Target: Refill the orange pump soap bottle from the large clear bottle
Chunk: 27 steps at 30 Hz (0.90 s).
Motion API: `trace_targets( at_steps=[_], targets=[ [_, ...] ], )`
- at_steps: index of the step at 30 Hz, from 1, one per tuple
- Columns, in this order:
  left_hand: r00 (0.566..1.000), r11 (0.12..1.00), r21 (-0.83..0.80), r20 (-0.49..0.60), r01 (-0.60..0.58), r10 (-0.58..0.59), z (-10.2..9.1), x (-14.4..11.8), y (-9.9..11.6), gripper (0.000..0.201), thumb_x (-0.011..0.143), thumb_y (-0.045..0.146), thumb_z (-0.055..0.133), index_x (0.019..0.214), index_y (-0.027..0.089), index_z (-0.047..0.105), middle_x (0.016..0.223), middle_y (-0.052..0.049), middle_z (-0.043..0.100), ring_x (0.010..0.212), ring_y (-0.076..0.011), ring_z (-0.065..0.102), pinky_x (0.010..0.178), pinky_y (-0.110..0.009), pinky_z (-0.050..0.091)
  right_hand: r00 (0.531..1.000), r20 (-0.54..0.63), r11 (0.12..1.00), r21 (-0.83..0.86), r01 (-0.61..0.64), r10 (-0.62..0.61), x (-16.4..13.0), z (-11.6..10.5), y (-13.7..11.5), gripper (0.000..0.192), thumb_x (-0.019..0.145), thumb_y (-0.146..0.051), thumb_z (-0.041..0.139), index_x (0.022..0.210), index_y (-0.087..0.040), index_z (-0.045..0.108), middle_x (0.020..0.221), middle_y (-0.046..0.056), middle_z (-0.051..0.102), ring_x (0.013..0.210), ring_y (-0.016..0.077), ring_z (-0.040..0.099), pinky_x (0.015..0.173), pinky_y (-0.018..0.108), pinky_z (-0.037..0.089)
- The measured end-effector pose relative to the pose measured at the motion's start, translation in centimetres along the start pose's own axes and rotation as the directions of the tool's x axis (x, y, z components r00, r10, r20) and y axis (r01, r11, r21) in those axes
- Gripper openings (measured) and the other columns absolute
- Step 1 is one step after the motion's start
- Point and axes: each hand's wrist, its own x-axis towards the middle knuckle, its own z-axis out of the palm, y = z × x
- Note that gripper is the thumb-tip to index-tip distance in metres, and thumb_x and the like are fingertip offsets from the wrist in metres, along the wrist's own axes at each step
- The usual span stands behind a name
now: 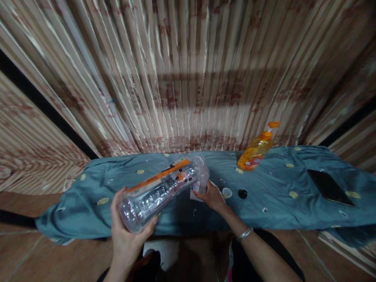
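My left hand (131, 231) grips the base of a large clear plastic bottle (158, 192) with an orange and white label. The bottle is tilted, its neck up and to the right. At that neck, my right hand (210, 196) is closed around a small clear bottle (202, 176), whose top meets or overlaps the large bottle's mouth; whether they touch I cannot tell. Both bottles look see-through. Beside my right hand lie a small white cap (226, 192) and a black cap (243, 194). A white paper (195, 195) shows partly under my right hand.
A pump bottle of orange liquid (255, 152) stands at the back right of the blue-green cloth (117, 176) covering the table. Farther right lies a dark phone or tablet (330, 187). Striped curtains (188, 86) hang behind, with dark poles at both sides.
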Motion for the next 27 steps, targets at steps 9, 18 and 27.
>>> trace_targets(
  at_steps=[9,18,27],
  targets=[
    [0.999,0.999,-0.024,0.013,0.034,-0.034,-0.03,-0.01,0.14,0.098,0.065,0.053,0.091,0.149,0.022,0.05,0.148,-0.013,0.055,0.126,-0.0302,0.059,0.119,-0.049,0.043,1.0,-0.003,1.0,-0.027,-0.01,0.01,0.08,0.15,0.1,0.05,0.084,-0.033,0.083,0.129,-0.018,0.065,0.11,0.014,0.083,0.107,0.0373,0.081,0.091,0.044,0.063],
    [1.0,0.999,-0.026,0.014,0.027,-0.027,-0.03,0.04,0.35,0.099,0.064,0.054,0.092,0.148,0.022,0.05,0.148,-0.014,0.056,0.126,-0.0312,0.061,0.114,-0.049,0.049,1.0,-0.003,0.997,-0.075,-0.007,0.007,0.09,0.18,0.27,0.05,0.084,-0.036,0.083,0.127,-0.02,0.065,0.108,0.012,0.083,0.102,0.0346,0.082,0.087,0.041,0.063],
    [1.0,1.0,-0.016,0.013,-0.004,0.005,-0.1,0.0,0.4,0.098,0.065,0.053,0.092,0.149,0.021,0.05,0.149,-0.014,0.055,0.129,-0.0306,0.06,0.117,-0.047,0.046,1.0,0.025,0.998,-0.063,-0.017,0.019,-0.02,-0.35,-0.21,0.048,0.084,-0.036,0.082,0.126,-0.02,0.065,0.11,0.012,0.083,0.103,0.035,0.081,0.088,0.042,0.064]
  ],
)
